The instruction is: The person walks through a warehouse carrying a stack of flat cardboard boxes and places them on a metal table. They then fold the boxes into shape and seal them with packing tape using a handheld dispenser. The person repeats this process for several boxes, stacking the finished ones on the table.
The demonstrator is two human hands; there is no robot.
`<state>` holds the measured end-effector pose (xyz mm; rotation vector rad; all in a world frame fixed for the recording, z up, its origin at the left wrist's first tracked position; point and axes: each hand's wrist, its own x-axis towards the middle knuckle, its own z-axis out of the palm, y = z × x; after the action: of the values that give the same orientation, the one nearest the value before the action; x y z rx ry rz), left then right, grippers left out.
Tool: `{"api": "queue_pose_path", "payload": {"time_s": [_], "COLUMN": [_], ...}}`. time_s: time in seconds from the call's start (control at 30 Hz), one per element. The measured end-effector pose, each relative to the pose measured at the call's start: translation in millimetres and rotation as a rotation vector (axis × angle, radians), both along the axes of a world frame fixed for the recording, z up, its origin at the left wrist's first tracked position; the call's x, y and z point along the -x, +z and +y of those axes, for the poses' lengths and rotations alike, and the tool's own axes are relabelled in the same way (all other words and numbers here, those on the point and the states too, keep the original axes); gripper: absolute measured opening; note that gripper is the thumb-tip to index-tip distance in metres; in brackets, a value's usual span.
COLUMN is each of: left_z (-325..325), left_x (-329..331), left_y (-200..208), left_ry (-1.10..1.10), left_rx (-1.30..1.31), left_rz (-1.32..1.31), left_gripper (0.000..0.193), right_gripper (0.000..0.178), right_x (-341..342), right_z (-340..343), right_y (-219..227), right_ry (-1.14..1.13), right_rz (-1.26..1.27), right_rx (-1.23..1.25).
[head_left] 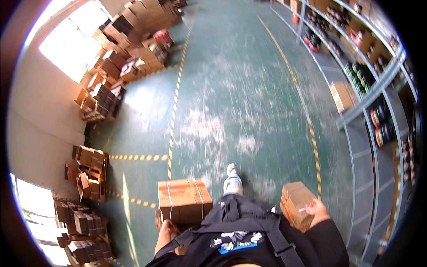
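Cardboard boxes (184,200) hang over worn green floor (235,89) beside shelving (378,89).

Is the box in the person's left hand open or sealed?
Sealed: the box has closed flaps and straps across its top, carried by the left hand.

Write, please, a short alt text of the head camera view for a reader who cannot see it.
Seen from above, a person walks along a green warehouse floor, the left hand carrying a strapped cardboard box and the right hand a smaller cardboard box. Stacked cartons line the left wall; metal shelving runs along the right.
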<state>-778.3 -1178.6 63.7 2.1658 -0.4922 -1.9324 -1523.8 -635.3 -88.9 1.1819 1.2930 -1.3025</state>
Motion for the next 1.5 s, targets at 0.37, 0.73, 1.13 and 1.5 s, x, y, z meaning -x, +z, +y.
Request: {"api": "queue_pose_path", "payload": {"time_s": [0.37,0.73,1.13,1.5], "left_z": [-339,-776,-1203,-1627], "left_x": [382,594,923,1235], "left_y": [169,-31,15,-42], "left_ry": [-0.806,0.299,0.113,0.112], "left_rx": [0.699,0.016,-0.010,-0.199], "left_rz": [-0.051,0.197,0.144,0.168], "left_gripper": [0.010,0.023,0.019,0.017], "right_gripper": [0.021,0.027,0.023,0.020], "right_x": [273,592,948,1189], "right_z": [-379,-734,-1152,-1512], "right_y": [84,67,51,93], "right_ry": [-0.075,0.097,0.179,0.009], "right_rz": [0.233,0.112,0.132,0.377], "right_rx": [0.210,-0.066,-0.090,0.064]}}
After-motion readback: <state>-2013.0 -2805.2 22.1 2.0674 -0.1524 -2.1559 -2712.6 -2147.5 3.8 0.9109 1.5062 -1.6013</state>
